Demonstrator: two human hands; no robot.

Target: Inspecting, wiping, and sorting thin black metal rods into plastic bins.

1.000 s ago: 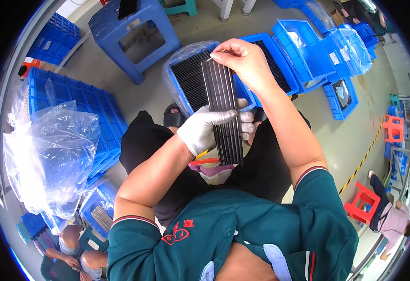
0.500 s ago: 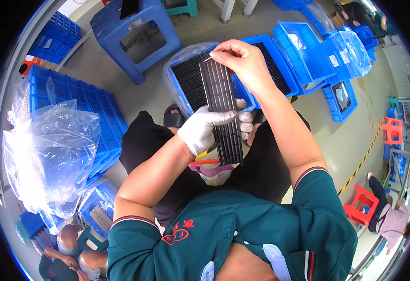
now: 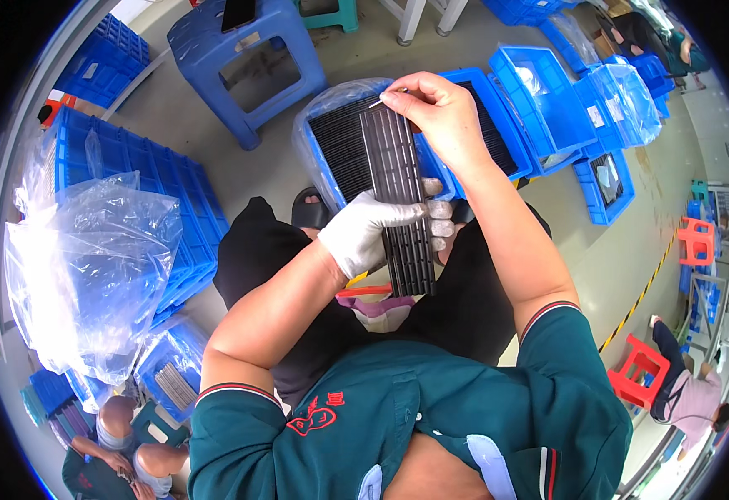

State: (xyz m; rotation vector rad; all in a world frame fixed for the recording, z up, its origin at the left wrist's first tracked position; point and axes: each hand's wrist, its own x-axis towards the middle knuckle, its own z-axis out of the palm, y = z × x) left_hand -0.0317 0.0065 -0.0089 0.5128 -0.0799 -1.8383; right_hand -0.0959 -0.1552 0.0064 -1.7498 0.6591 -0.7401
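My left hand point(image 3: 360, 232), in a white glove, is wrapped round a flat bundle of slotted black strips point(image 3: 404, 200). The bundle tilts slightly, its far end above a plastic-lined blue crate. At that far end my bare right hand point(image 3: 441, 115) is closed in a pinch, thumb against forefinger. A thin pale tip point(image 3: 374, 105) pokes out past the thumb; the rest of it is hidden by the fingers. More black strips point(image 3: 343, 142) stand in rows in the crate beneath.
A second blue crate point(image 3: 510, 137) with black pieces stands to the right, near other blue bins point(image 3: 552, 100). A blue stool point(image 3: 252, 96) bears a dark phone point(image 3: 237, 13). Stacked blue crates point(image 3: 131, 158) and clear plastic point(image 3: 89, 267) flank me on the left. Other people sit lower left and far right.
The whole view has shifted slightly. Both hands keep their grips, and the right hand stays at the far end of the strips with almost no movement.
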